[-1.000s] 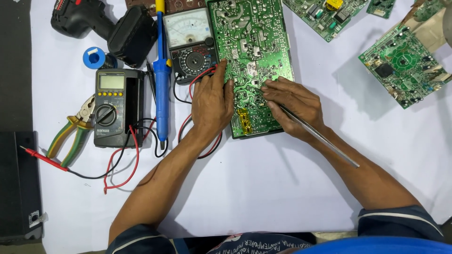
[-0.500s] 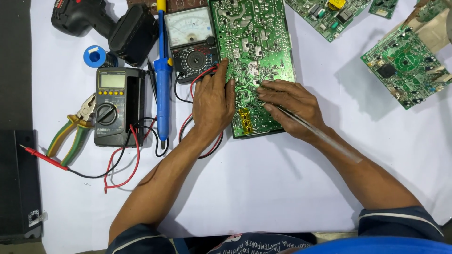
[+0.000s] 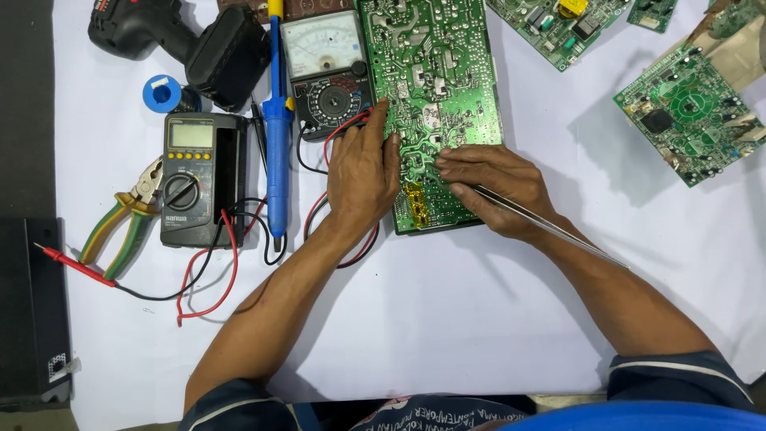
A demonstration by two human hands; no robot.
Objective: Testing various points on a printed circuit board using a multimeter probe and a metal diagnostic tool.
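While fingers (image 3: 451, 165) press, board (image 3: 435, 72) underneath.

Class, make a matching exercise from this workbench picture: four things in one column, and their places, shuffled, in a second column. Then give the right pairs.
Things:
1. left hand
2. right hand
3. pliers
4. blue soldering iron

Places:
A. between the two meters
B. holding a thin metal tool on the green board
C. left of the grey digital meter
D. flat on the green board's left edge

Pairs: 1-D, 2-B, 3-C, 4-A
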